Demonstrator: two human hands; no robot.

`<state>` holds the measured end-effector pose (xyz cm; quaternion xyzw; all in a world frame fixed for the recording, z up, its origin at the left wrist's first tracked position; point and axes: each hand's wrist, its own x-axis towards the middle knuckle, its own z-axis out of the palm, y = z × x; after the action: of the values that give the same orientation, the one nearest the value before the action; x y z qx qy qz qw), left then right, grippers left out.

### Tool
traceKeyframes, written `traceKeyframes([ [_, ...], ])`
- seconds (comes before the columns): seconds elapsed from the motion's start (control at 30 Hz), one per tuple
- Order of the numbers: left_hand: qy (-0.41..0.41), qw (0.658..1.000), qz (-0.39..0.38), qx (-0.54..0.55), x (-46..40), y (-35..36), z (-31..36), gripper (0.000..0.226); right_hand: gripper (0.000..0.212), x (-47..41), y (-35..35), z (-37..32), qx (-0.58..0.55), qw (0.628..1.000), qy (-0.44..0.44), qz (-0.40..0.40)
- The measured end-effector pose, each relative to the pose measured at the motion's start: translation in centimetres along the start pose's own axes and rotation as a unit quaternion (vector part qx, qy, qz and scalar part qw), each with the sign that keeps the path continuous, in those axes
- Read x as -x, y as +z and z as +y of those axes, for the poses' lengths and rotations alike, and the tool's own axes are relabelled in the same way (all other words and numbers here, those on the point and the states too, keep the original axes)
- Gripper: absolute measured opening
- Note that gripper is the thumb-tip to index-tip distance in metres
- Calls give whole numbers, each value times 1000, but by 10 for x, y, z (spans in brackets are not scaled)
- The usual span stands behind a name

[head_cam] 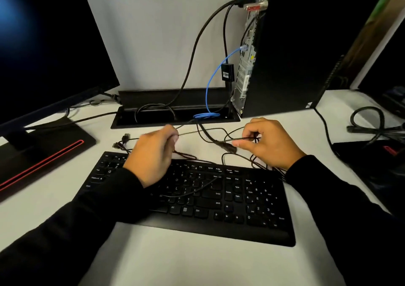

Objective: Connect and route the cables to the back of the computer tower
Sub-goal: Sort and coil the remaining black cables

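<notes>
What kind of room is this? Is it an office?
Probably an office desk or computer workstation. A monitor, a black keyboard and a computer tower stand on a white desk, backed by a partition panel.

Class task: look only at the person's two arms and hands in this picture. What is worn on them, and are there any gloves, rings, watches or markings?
Both arms wear long, plain black sleeves, the left sleeve and the right sleeve each ending at the wrist. The left hand and the right hand are bare: no gloves, rings or watch show. No logos or markings show on the fabric.
</notes>
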<state>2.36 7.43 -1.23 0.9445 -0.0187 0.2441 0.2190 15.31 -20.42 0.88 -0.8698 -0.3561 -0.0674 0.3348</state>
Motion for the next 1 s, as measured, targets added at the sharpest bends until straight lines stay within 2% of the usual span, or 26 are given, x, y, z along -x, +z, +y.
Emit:
traceKeyframes([
  [0.13, -44, 999, 20, 18, -9, -21, -7, 8, 38, 2, -5, -1, -67, 997, 32, -6],
  [0.3, -39, 999, 2, 32, -12, -31, 0, 9, 50, 5, -16, 4, -2, 999, 30, -22],
  [0.4, -11, 999, -30, 27, -18, -46, -4, 19, 48, 5, -21, 12, -17, 996, 59, 67],
  [0.5, -17, 996, -79, -26, -21, -53, -23, 17, 44, 8, -25, 31, -8, 978, 128, 165],
  [0.6, -72, 995, -67, -34, -17, -54, -49, 20, 42, 10, -25, 48, -6, 959, 187, 213],
  [0.67, -143, 988, -21, 61, -17, -54, -60, 22, 40, 9, -24, 53, -5, 959, 188, 212],
  [0.73, -208, 948, 65, 233, -20, -57, -61, 28, 40, 6, -23, 53, -11, 962, 182, 204],
  [0.8, -239, 896, 112, 358, -25, -65, -53, 32, 37, 3, -25, 50, -47, 964, 163, 204],
  [0.9, -235, 828, 87, 501, -32, -74, -30, 27, 28, 1, -30, 37, -62, 971, 121, 195],
  [0.97, -233, 804, 47, 545, -35, -71, -10, 27, 17, -2, -31, 30, 34, 981, 119, 148],
  [1.0, -233, 795, 26, 559, -34, -68, 0, 28, 18, -3, -30, 22, 112, 978, 130, 117],
])
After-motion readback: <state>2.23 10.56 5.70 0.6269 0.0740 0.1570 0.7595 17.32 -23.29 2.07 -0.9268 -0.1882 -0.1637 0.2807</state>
